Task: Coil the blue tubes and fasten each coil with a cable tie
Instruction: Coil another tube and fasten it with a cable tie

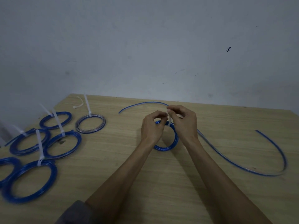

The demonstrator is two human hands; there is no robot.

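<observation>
Blue tube coil [168,147] lies mid-table on the wooden table [161,183], under my two hands, with its white cable tie [169,121] looped over the far side. My left hand [152,128] pinches the coil's turns together beside the tie; my right hand [182,122] pinches the tie's strap between thumb and fingertips, lifted above the coil. I judge the tubing light and springy, so the turns want to spread unless held right at the tie. Both wrists are raised, forearms converging from below. Two loose tubes [242,165] curve nearby; finished coils [63,144] sit well apart on my left.
</observation>
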